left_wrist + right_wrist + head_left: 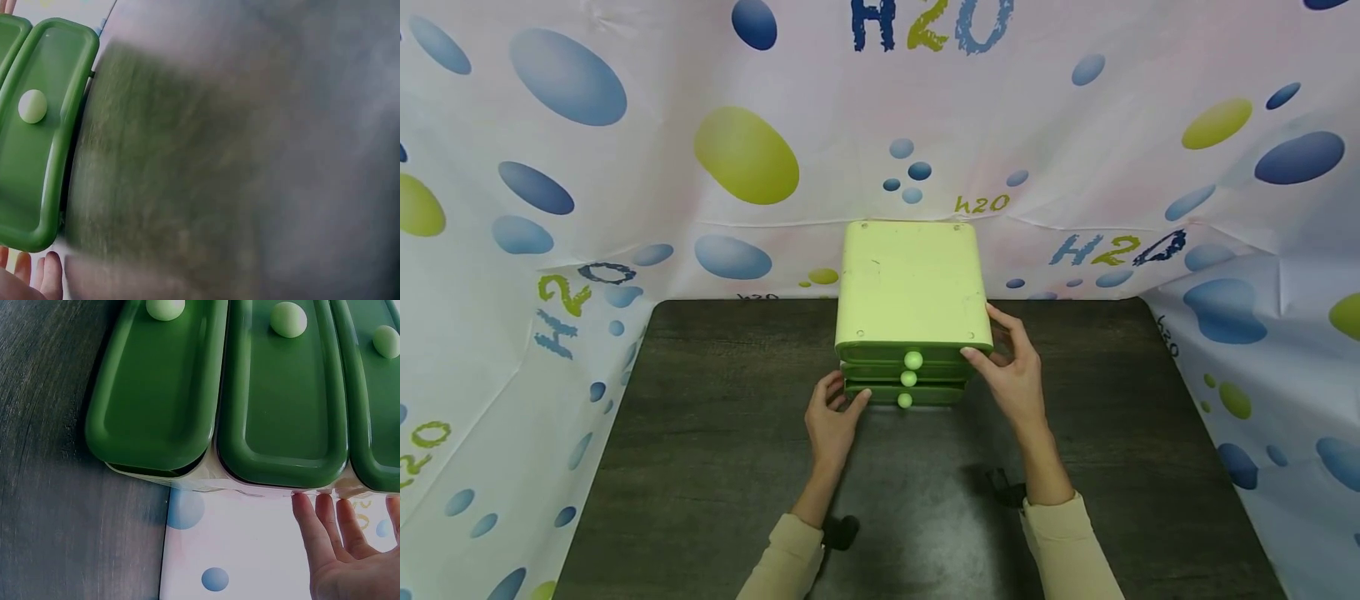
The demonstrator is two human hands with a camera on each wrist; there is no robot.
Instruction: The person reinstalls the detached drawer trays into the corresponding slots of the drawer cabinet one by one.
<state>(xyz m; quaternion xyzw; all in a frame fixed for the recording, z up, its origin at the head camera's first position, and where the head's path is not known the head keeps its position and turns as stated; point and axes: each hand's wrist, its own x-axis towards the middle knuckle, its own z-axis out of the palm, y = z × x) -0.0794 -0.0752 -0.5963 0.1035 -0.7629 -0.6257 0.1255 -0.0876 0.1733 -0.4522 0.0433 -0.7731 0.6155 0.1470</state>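
A light green cabinet with three stacked darker green drawers stands at the back of the table. Each drawer front has a round pale knob, such as the middle knob. My left hand is at the cabinet's lower left side, with its thumb near the bottom drawer. On the opposite side, my right hand has its fingers fairly straight, with the fingertips at the cabinet's side wall. A dark gap shows along the bottom drawer's edge in the right wrist view.
The dark wood-grain table extends around the cabinet. A white sheet with blue and yellow-green spots hangs behind it and along both sides. Dark straps with small black devices are on my wrists.
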